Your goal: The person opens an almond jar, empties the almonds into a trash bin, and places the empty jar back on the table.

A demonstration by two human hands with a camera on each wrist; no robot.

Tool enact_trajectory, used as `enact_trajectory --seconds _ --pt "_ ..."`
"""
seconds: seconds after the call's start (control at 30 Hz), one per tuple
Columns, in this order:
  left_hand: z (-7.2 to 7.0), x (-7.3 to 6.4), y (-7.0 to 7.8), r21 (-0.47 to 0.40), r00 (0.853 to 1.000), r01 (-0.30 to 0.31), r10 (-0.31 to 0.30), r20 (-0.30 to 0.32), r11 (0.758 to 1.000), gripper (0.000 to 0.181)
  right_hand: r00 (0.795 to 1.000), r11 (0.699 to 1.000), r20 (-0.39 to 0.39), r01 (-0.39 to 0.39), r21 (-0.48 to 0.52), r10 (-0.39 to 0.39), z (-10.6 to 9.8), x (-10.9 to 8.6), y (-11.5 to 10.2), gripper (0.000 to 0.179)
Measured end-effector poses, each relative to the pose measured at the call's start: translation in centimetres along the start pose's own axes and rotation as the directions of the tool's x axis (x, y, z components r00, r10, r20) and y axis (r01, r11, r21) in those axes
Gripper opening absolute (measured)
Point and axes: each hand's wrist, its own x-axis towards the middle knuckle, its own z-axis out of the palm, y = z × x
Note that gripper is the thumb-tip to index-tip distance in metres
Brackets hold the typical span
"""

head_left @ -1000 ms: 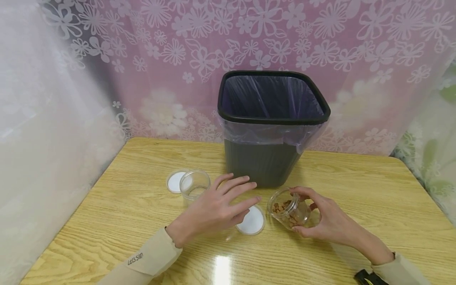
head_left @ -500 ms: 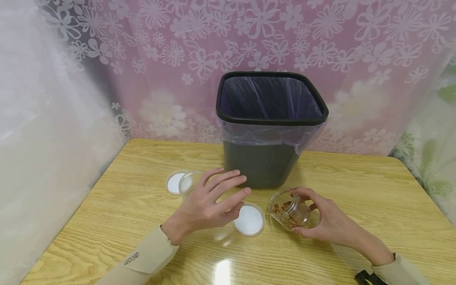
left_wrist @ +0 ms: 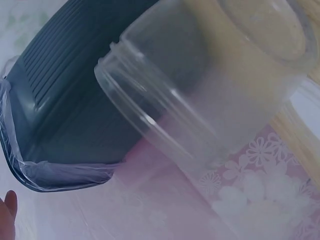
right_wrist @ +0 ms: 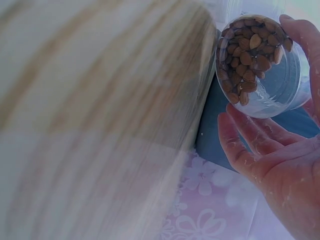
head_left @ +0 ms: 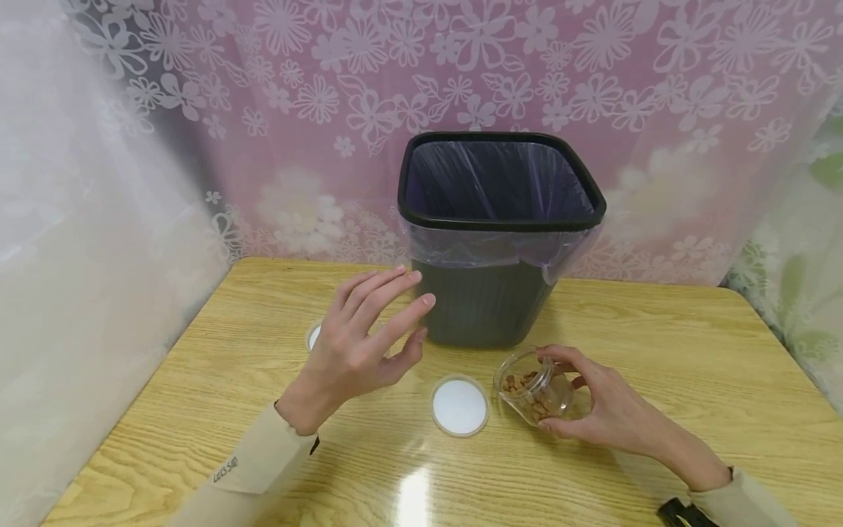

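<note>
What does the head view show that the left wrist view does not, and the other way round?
Only in the head view: the right hand holding a jar of brown nuts.
Only in the left wrist view: the ridged neck of another clear jar, which the left hand mostly hides from the head camera.
Both: the dark bin, its liner, wooden table, flowered cloth.

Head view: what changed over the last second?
The left hand moved left and forward, uncovering the near white lid and mostly hiding the clear jar in the head view. No grasp or release visible. The right hand still holds the almond jar; the bin stayed put.
</note>
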Motion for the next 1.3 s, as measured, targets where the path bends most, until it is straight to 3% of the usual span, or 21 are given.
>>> enact_trajectory --seconds 0.3,0.57,0.83,1.1,1.3 --pt "0.2 1.3 -0.8 0.005 0.995 0.076 -0.076 0.063 0.997 0.035 1.000 1.000 -0.011 0.009 0.004 -0.009 0.1 0.1 -0.1 0.092" --pt "0.6 2.3 -1.9 -0.008 0.990 0.104 -0.103 0.096 0.995 0.049 1.000 1.000 -0.017 -0.026 0.008 0.026 -0.2 -0.2 -0.3 0.090" --pt "1.1 3.8 -2.1 0.024 0.966 0.142 -0.144 0.213 0.990 0.058 0.995 0.999 -0.090 -0.035 0.009 0.036 -1.5 -1.0 -0.1 0.095" --pt "1.7 4.8 -2.6 0.020 0.947 0.155 -0.154 0.281 0.988 0.057 0.984 0.999 -0.178 -0.032 -0.008 0.030 -3.7 -1.3 0.0 0.101" --pt "2.3 5.0 -3.0 0.035 0.931 0.163 -0.165 0.325 0.986 0.055 0.964 0.998 -0.266 -0.017 -0.058 0.001 -6.0 -1.4 0.0 0.110"
